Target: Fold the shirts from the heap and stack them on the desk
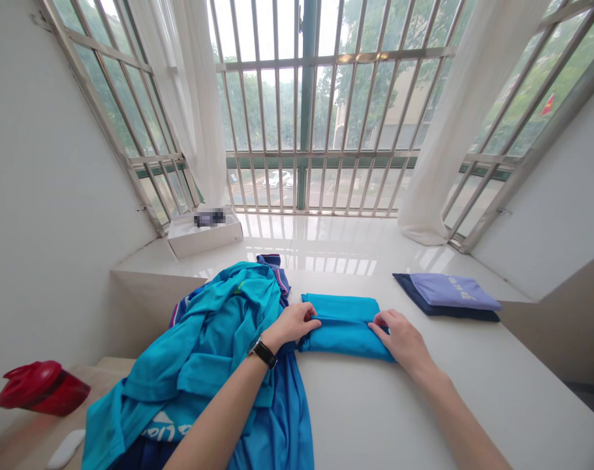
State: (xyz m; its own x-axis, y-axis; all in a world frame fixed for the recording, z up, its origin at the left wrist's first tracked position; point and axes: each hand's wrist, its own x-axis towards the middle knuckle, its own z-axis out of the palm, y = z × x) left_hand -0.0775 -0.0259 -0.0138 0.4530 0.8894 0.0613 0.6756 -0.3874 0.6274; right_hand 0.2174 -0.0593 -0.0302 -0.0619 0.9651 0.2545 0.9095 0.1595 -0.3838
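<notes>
A bright blue garment [343, 336], folded into a flat rectangle, lies on the white tabletop in front of me. My left hand [297, 321], with a black watch on the wrist, pinches the left end of a fold across its middle. At the right end of that same fold, my right hand [397, 333] has thumb and fingers closed on the cloth. Left of the bundle, and partly under my left forearm, spreads a loose heap of teal and blue clothes [218, 333] with white lettering near its lower edge.
Two folded garments, a lilac one [453, 292] over a dark navy one [438, 310], rest at the right. A white open box [206, 241] sits by the barred window. On a lower surface at left are a red cup-like item [45, 388] and a white object [66, 449].
</notes>
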